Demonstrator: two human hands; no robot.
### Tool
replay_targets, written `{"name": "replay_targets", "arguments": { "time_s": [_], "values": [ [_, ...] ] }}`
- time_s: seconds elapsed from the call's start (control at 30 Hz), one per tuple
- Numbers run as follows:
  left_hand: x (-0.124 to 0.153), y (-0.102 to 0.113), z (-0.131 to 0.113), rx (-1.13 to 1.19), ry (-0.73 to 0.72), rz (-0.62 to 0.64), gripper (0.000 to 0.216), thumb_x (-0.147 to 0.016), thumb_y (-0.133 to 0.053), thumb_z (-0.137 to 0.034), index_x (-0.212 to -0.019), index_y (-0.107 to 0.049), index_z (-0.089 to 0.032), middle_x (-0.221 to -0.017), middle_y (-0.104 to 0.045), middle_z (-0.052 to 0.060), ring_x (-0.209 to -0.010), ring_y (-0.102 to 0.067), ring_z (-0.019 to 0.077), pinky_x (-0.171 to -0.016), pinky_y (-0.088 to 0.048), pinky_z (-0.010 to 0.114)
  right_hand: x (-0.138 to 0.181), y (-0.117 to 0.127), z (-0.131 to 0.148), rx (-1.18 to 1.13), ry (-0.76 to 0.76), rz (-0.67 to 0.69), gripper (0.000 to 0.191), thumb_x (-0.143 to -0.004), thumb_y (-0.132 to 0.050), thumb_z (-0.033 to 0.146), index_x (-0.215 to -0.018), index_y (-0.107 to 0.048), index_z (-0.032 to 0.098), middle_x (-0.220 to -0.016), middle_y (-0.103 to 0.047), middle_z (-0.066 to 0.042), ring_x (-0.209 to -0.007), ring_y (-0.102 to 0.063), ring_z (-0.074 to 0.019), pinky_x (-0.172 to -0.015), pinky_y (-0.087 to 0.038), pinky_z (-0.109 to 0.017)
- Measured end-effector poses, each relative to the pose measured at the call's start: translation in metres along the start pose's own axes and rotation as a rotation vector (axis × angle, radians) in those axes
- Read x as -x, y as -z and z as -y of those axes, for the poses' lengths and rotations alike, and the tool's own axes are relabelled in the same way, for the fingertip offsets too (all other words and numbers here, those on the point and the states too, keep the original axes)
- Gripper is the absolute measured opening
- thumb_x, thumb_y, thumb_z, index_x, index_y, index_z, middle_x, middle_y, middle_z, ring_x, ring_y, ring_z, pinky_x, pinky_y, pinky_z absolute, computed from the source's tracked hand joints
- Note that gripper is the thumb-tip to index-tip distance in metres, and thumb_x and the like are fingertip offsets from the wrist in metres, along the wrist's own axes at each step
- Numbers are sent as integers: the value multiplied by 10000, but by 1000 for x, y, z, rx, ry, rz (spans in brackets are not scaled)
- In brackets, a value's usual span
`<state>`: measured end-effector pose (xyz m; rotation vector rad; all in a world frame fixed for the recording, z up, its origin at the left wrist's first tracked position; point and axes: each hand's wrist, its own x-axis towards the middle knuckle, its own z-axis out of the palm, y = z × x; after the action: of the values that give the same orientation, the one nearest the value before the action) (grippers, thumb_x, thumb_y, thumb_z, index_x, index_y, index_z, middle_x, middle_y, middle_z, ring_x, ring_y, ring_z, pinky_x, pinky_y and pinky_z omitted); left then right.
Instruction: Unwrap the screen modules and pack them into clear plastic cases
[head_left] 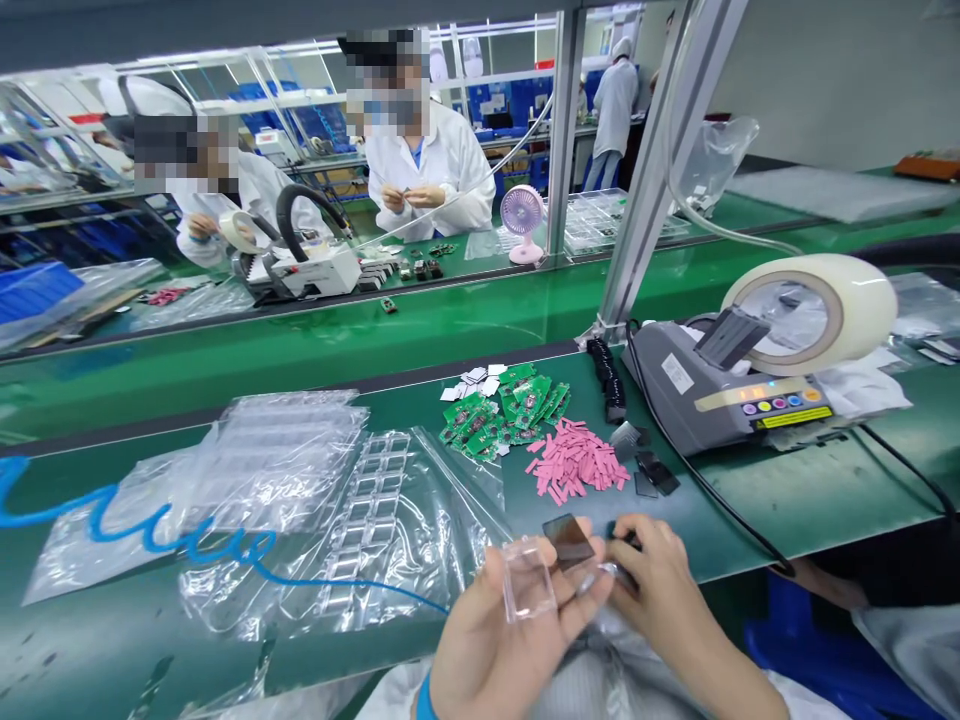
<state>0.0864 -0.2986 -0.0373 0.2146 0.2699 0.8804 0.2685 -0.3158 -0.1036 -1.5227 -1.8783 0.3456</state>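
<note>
My left hand [499, 650] lies palm up near the table's front edge, with a clear square plastic case [529, 582] held between thumb and palm. A dark glossy rectangular panel [568, 541] rests against its fingers. Close to those fingertips, my right hand [656, 575] is closed in a pinch around a small dark piece, mostly hidden by the fingers. Beyond the hands lie a heap of pink strips [576, 460], a pile of green circuit boards [502, 410], some white square pieces [475, 382] and several dark thin panels [655, 474].
A tape dispenser [675, 400] with a large tape roll [862, 310] stands at right, its black cable crossing the table. Clear plastic trays [367, 490] and bags [277, 450] cover the left. A coiled blue cord [322, 582] runs toward my left wrist. Co-workers [431, 160] sit opposite.
</note>
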Motion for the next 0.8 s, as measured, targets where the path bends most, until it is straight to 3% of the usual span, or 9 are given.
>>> {"name": "replay_targets", "arguments": {
  "time_s": [0.13,0.27,0.4,0.57,0.67,0.8],
  "values": [
    [1,-3,7,37,71,33,329,-782,-587,-475,-851,-710,-178,-1142,-669,77,-1120,-562,221,-1011,-373,420,-16,22,7,-237,-19,-27,214,-828,-556,301,-1025,-597,229,-1033,-526,-85,-944,-540,-225,-782,-485,-390],
    [2,-5,11,1,77,38,355,-780,-576,-496,-870,-708,-179,-1138,-663,72,-1115,-557,245,-1011,-352,449,-36,51,29,-532,119,154,330,-825,-582,374,-1137,-576,268,-1038,-569,-60,-983,-556,-208,-812,-486,-340],
    [4,-7,12,-30,64,34,362,-736,-623,-504,-842,-707,-168,-1136,-649,84,-1087,-559,253,-1001,-349,440,-45,51,34,-533,178,169,264,-795,-612,306,-1054,-600,254,-904,-606,-42,-869,-569,-195,-734,-482,-347],
    [2,-8,11,-120,30,-26,359,-708,-651,-506,-859,-687,-181,-1110,-646,104,-1050,-578,247,-952,-383,422,-45,49,29,-358,254,-13,226,-721,-676,316,-920,-598,245,-784,-609,-14,-761,-557,-197,-770,-426,-407],
    [0,-3,10,-319,-116,-107,362,-666,-700,-482,-903,-676,-210,-1231,-588,93,-1161,-517,286,-977,-358,414,-41,54,33,-437,197,-38,222,-766,-640,372,-932,-566,244,-805,-600,-23,-781,-565,-196,-734,-449,-370],
    [-2,10,10,-626,-439,-137,325,-660,-732,-397,-956,-641,-296,-1116,-661,11,-1123,-559,260,-997,-346,404,-36,53,50,-561,125,-7,216,-769,-627,410,-854,-546,229,-748,-574,-10,-699,-572,-173,-598,-471,-296]
  ]
}}
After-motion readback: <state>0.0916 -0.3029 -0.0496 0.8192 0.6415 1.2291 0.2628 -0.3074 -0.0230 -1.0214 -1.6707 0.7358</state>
